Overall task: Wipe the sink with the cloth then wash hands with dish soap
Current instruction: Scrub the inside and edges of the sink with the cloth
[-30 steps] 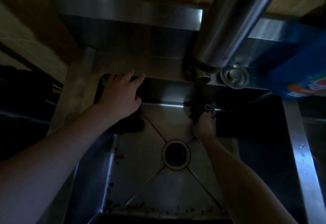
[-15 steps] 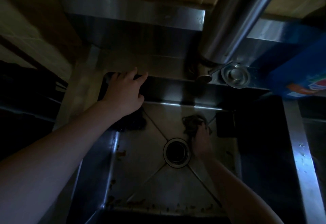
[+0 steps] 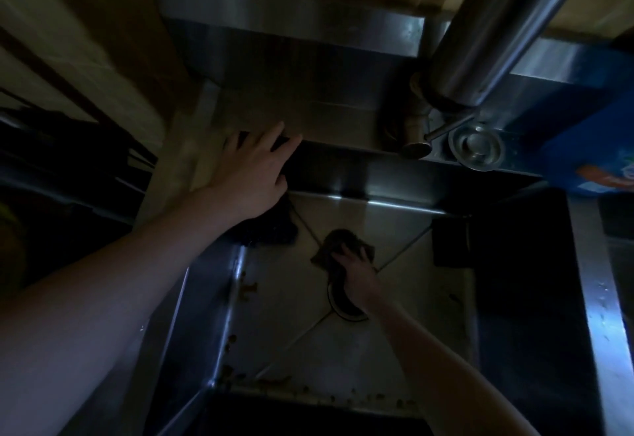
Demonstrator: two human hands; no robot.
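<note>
Sink [image 3: 343, 350] basin is only partly wiped, judging by the brown crumbs [image 3: 247, 290] seen along the left and near walls; these could be pushed into the drain [image 3: 346, 310] and clog it if swept inward. Left hand [image 3: 252, 175] is spread flat on the back rim, holding nothing; a slip on wet steel is possible. Right hand [image 3: 356, 272] is pressed onto the cloth [image 3: 334, 247], just behind the drain; grip detail cannot be told. Counted: one sink, one faucet [image 3: 494, 34], one blue soap package [image 3: 597, 161], two hands, one cloth, one drain.
</note>
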